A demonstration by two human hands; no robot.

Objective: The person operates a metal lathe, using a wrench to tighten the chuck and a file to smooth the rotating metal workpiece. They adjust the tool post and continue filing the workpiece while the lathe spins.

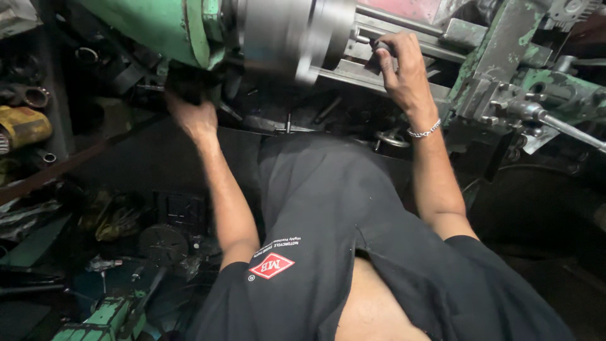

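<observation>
The small dark metal piece [380, 49] sat inside the right hand [404, 76], whose fingers [386, 58] were curled closed around it, pressing it against the grey steel rail [353, 74] of the lathe bed; only its top edge showed above the knuckles, so its exact shape could not be told. Just beside those fingers the big steel chuck [287, 35] was blurred, apparently turning. That closeness looked like the main danger: a slip toward the chuck could catch a fingertip or the silver wrist chain [424, 132]. The left hand [192, 113] reached under the green headstock [158, 28] into a dark recess; whether it gripped anything could not be told. The loose black shirt [328, 208] hung near the machine and might also snag.
</observation>
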